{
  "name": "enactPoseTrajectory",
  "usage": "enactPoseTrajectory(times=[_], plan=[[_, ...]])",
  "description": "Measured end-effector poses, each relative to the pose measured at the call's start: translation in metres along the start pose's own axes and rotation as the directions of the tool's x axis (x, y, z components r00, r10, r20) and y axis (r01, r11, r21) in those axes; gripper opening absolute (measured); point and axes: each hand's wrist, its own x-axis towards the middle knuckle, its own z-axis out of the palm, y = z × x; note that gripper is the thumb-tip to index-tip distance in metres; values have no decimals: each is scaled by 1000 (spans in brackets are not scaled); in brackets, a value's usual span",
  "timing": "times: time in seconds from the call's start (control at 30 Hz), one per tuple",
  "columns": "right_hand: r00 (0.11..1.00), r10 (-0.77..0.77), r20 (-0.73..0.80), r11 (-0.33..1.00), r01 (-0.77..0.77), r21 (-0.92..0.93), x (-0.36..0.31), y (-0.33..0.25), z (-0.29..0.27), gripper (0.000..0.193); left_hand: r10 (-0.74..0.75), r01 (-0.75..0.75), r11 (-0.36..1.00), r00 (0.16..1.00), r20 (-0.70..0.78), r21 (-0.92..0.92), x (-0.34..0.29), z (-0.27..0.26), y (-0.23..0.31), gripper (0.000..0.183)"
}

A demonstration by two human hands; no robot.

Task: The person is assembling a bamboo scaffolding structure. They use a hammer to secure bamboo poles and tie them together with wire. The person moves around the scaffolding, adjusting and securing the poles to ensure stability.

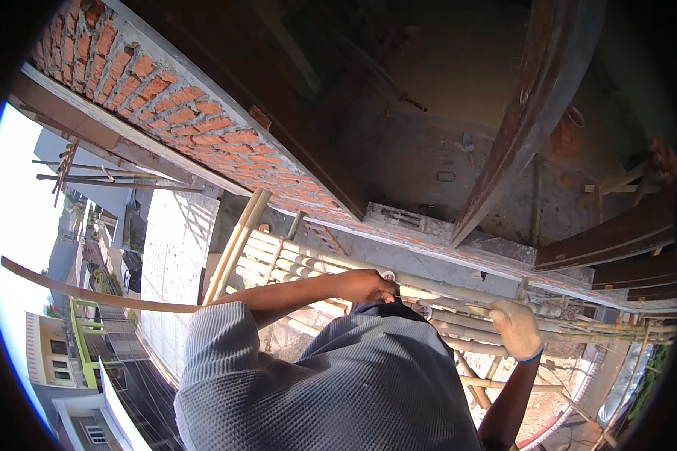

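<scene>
My bare left hand (372,286) is at my waist, with its fingers closed beside the dark cloth of my trousers (390,309). Whatever it grips there is hidden or too small to name. My right hand (516,329) wears a pale work glove with a blue cuff edge and is out to the right with its fingers curled. In the picture it overlaps the bamboo poles (459,328) of a scaffold platform; I cannot tell whether it touches them. My grey shirt (338,383) covers the lower middle.
A brick wall (158,105) rises at the upper left. Brown window or door frames (519,128) surround a dim room, where a trowel (469,143) lies on the floor. A thin wooden strip (98,293) reaches left past my arm. Below left are houses (53,353) far down.
</scene>
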Motion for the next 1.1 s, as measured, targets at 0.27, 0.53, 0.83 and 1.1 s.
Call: enactPoseTrajectory(times=[0.27, 0.53, 0.83, 1.1], plan=[[1000, -17, -2, 959, 17, 283, 44, 13, 23, 30, -73, 22, 988, 937, -343, -151, -10, 9, -50, 24], [751, -120, 649, 992, 66, 108, 81, -75, 37, 28, -335, 20, 895, 692, -639, -447, -24, 44, -137, 36], [332, -284, 900, 796, 605, 28, 164, -99, 110, 30, -662, 54, 693, 444, -604, -719, -128, 81, -182, 36], [218, 238, 946, 721, 613, -323, 380, -36, 163, 28, -735, 476, 655, 582, -348, -587, -133, 311, -92, 16]])
